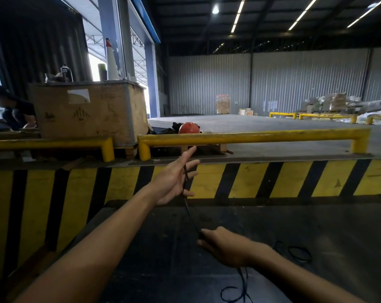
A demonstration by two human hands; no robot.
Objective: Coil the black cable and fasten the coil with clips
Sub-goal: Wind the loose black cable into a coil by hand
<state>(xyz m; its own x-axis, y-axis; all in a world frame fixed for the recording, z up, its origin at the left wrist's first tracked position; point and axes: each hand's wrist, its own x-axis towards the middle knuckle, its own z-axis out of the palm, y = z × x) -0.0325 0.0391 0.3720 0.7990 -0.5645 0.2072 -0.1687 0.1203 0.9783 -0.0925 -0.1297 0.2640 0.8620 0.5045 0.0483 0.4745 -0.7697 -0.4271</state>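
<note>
Black cable (pixel 190 215), thin and taut, spans both hands.

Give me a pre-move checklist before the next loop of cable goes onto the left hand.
1. Left hand open, fingers spread to take a loop: ok.
2. Black cable runs taut from left hand to right hand: ok.
3. Right hand pinching the cable: ok.
4. Slack on the dark surface free of knots: cannot tell.
5. Clips within reach: not ok, none visible.
</note>
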